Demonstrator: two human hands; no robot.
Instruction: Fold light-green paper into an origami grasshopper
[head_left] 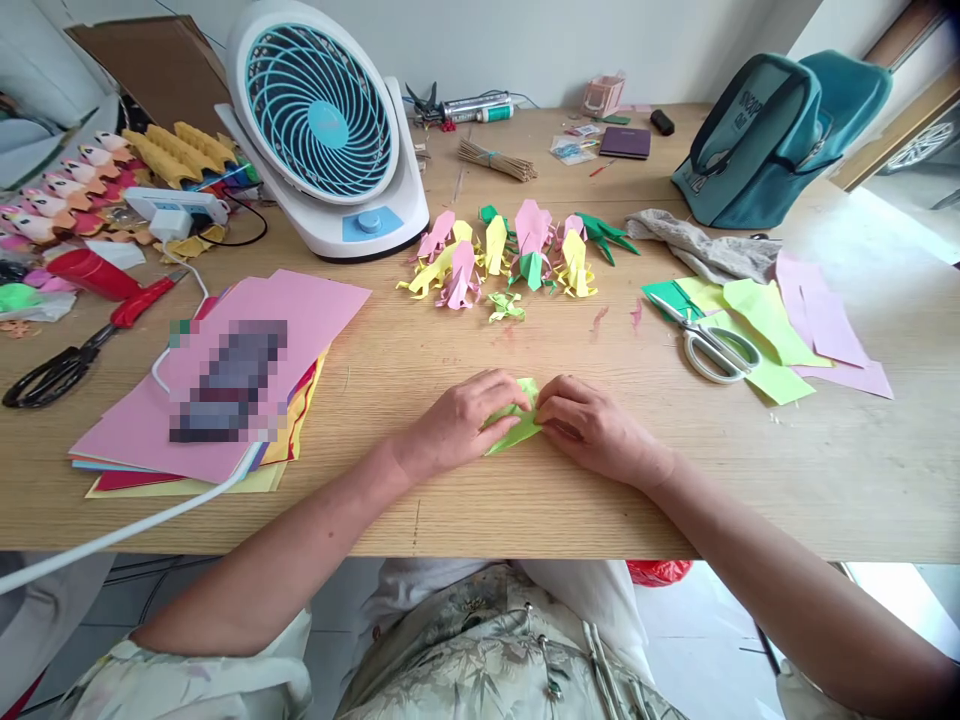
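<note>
A small piece of light green folded paper (517, 432) lies on the wooden table in front of me. My left hand (480, 415) has its fingers curled over the paper's left side, thumb along the near edge. At the right side, my right hand (581, 420) pinches the paper's edge between thumb and fingers. Fingers cover part of the sheet, so its full fold shape is hidden. Beyond my hands sits a cluster of folded paper figures in pink (533, 228), yellow (575, 265) and green, with a small light green figure (505, 306) nearest me.
On the left are a stack of coloured paper (315, 300), a pixelated phone-like object, black-handled scissors (56, 372) and a white fan (247, 200). White-handled scissors (720, 355) rest on paper scraps (780, 385) at the right. A teal bag (750, 150) stands behind them.
</note>
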